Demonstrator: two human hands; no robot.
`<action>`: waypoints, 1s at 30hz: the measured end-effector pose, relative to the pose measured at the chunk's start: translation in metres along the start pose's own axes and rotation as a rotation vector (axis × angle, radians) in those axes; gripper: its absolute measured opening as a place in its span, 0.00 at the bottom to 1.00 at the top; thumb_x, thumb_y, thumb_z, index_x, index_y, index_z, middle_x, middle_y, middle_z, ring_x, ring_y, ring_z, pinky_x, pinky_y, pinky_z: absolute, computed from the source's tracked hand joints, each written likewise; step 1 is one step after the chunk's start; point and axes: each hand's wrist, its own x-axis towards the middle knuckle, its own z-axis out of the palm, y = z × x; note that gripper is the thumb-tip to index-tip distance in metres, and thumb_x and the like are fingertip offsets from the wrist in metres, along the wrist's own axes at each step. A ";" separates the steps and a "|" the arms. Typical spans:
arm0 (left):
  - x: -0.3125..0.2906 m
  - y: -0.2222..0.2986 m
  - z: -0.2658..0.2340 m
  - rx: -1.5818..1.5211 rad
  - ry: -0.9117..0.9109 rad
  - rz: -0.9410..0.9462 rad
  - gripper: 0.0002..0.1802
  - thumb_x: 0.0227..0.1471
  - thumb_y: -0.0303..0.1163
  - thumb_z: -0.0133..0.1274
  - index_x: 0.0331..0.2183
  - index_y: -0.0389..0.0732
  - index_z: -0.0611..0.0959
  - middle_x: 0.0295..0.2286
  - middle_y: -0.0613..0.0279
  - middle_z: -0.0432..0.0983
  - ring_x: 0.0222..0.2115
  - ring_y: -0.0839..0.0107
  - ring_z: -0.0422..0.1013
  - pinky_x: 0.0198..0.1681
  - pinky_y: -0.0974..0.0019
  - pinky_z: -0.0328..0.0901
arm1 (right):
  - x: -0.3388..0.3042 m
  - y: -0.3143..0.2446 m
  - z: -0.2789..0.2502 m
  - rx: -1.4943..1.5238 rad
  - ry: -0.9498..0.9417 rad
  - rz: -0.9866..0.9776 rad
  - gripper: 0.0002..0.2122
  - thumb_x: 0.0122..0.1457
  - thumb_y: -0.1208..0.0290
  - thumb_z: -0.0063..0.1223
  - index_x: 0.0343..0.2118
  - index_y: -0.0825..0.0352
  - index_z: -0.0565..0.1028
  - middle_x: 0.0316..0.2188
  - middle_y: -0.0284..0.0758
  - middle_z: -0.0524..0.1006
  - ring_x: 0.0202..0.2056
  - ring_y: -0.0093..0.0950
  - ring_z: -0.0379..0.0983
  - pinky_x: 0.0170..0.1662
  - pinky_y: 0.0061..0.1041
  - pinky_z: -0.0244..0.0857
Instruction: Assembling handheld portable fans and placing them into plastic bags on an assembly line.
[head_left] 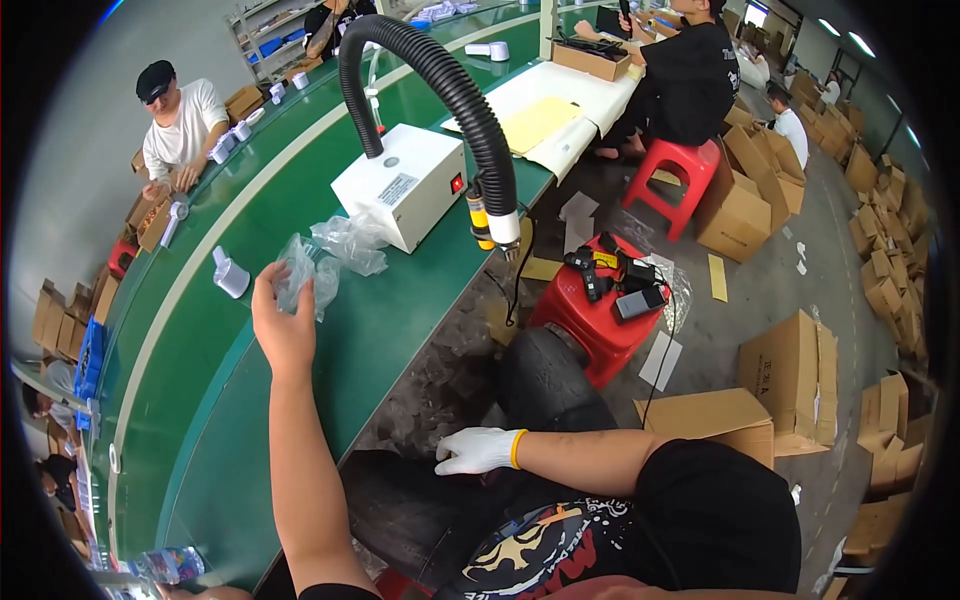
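Observation:
My left hand [283, 325] is bare and reaches out over the green conveyor belt [200, 400]. It grips a crumpled clear plastic bag [302, 273]. More crumpled clear bags [350, 242] lie just beyond it, beside a white box machine [400, 183]. A small white plastic part [229, 273] stands on the belt to the left of the hand. My right hand [478, 450] wears a white glove with a yellow cuff. It rests flat on my dark-trousered lap and holds nothing.
A black ribbed hose [450, 85] arches over the white machine and ends in a nozzle. A red stool [597, 310] with black tools stands to my right. Cardboard boxes [790, 375] crowd the floor. Other people sit along the belt, at far left and far end.

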 end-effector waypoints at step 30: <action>-0.009 -0.001 -0.006 0.184 -0.038 0.167 0.25 0.43 0.30 0.71 0.43 0.40 0.79 0.44 0.54 0.76 0.48 0.50 0.71 0.54 0.53 0.67 | 0.016 0.000 0.010 0.108 -0.033 0.107 0.27 0.64 0.49 0.56 0.56 0.68 0.77 0.42 0.44 0.85 0.47 0.39 0.82 0.52 0.33 0.73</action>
